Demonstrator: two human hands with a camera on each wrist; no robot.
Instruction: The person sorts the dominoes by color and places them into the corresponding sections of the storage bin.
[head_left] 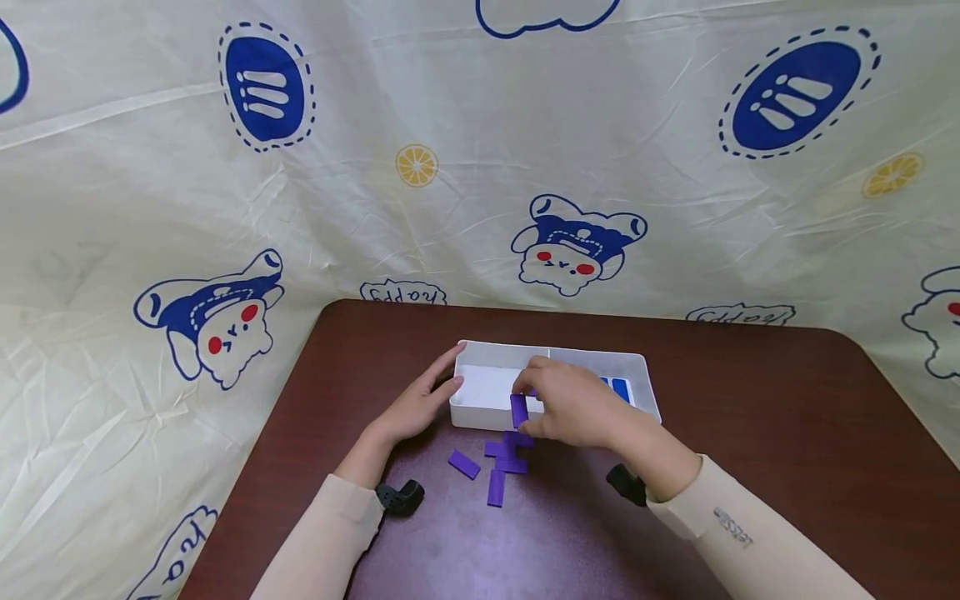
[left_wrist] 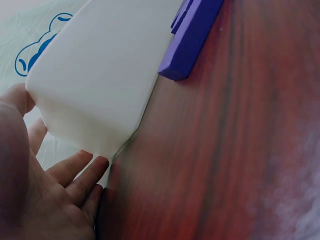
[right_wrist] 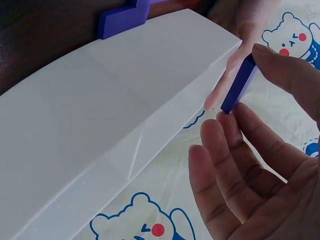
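Note:
My right hand pinches a purple block between thumb and fingertips, over the near side of a white box. In the right wrist view the block is tilted and apart from the box. My left hand rests against the left end of the box, fingers spread and fairly straight along its wall in the left wrist view. In front of the box lies a small cluster of purple blocks, some overlapping. To the left of them is a loose purple block, and another purple block lies nearer me.
A divider splits the box; blue blocks lie in its right compartment, partly hidden by my right hand. The brown table ends at a patterned white cloth behind. Black wrist straps sit on both wrists.

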